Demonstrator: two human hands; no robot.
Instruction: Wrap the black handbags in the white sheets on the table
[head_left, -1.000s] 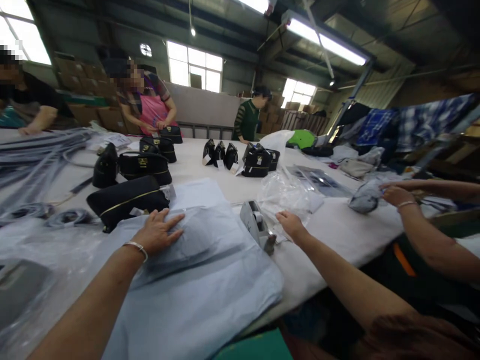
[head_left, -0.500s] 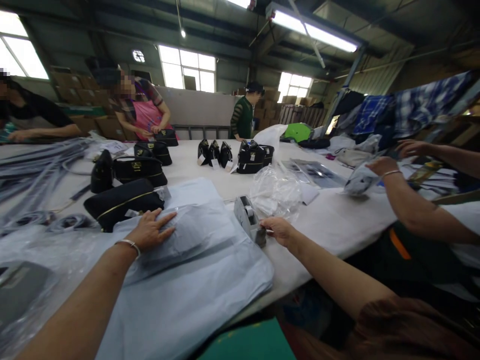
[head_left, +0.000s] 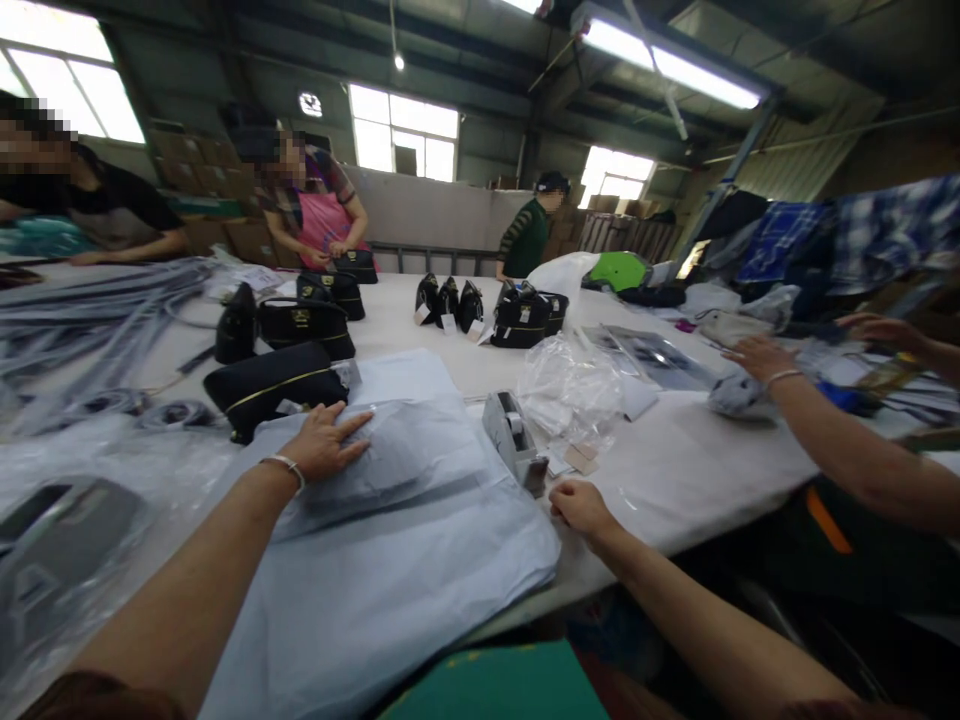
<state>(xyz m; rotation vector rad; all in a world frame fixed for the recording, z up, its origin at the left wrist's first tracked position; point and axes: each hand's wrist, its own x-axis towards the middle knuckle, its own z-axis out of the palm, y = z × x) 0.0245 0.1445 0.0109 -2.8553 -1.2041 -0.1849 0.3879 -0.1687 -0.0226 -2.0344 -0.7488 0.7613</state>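
Note:
My left hand (head_left: 327, 442) lies with spread fingers on a bundle folded in pale blue-grey tissue paper (head_left: 401, 455). Under the bundle, a larger tissue sheet (head_left: 420, 580) hangs over the table's near edge. My right hand (head_left: 579, 507) is closed in a pinch just in front of a grey tape dispenser (head_left: 514, 440), apart from it. Whatever sits between those fingertips is too small to make out. Touching the bundle's far left corner is a black bag (head_left: 274, 385) with a gold zip line.
More black handbags (head_left: 304, 325) stand behind, others (head_left: 521, 318) farther back. Crumpled clear plastic (head_left: 570, 385) lies beyond the dispenser. Grey strips (head_left: 112, 320) and a second grey dispenser (head_left: 71, 540) under plastic are at left. A co-worker's hands (head_left: 761, 358) work at right; several other people stand around.
My right hand has drawn back from the tape dispenser towards me and closed. My left hand stays on the bundle. The view has shifted, and the right-hand co-worker's hand has lowered.

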